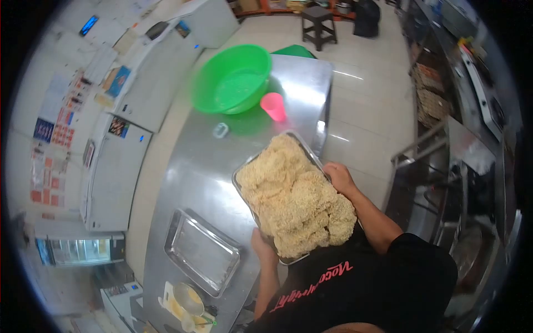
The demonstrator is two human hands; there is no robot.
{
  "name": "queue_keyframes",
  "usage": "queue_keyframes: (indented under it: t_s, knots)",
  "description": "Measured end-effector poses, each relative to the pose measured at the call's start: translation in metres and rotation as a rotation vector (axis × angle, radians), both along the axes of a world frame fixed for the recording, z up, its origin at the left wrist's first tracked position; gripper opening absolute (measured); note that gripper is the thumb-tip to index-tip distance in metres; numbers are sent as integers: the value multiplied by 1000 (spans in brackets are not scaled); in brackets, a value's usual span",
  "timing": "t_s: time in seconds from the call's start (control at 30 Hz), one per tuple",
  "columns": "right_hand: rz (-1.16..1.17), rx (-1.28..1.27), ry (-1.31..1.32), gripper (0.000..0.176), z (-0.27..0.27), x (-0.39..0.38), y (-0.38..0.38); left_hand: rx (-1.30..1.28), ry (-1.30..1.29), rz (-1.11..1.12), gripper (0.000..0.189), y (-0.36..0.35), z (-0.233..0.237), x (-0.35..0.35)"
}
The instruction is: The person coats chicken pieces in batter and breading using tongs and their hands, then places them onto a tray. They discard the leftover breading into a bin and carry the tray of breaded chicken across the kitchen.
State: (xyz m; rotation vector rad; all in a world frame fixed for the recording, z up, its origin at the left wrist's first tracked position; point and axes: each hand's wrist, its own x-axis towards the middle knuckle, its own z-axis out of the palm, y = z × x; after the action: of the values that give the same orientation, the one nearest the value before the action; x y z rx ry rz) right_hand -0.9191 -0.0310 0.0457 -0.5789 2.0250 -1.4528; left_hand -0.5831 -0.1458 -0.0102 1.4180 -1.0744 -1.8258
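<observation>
A metal tray is heaped with pieces coated in pale, coarse breadcrumbs; what lies under the coating is hidden. My left hand grips the tray's near left side, its fingers partly out of sight beneath the rim. On the opposite long side, my right hand is closed round the edge. The tray is held in front of my black shirt, over the edge of the steel table. Left of my left hand, a second metal tray rests on the table with nothing in it.
A large green basin and a pink cup stand at the table's far end, near a small clear container. A metal bowl sits at the near end. White freezers line the left; a dark stool stands beyond.
</observation>
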Motion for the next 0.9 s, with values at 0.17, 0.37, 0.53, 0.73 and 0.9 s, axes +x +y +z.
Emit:
queue_keyframes:
  t_s: [0.17,0.37,0.53,0.73,0.9]
  knots:
    - [-330,-30,-64,25,21,15,29,21,160,-267,36,-54,26,-52]
    - [-609,-26,248,27,13,25,52,15,193,-607,40,-101,26,-116]
    - [-883,36,-24,29,76,57,57,85,76,-789,45,-118,81,-152]
    - [-1002,0,281,29,65,62,67,-122,254,-935,37,-120,63,-192]
    - [-1042,50,510,28,59,68,66,-275,152,-968,32,-132,92,-189]
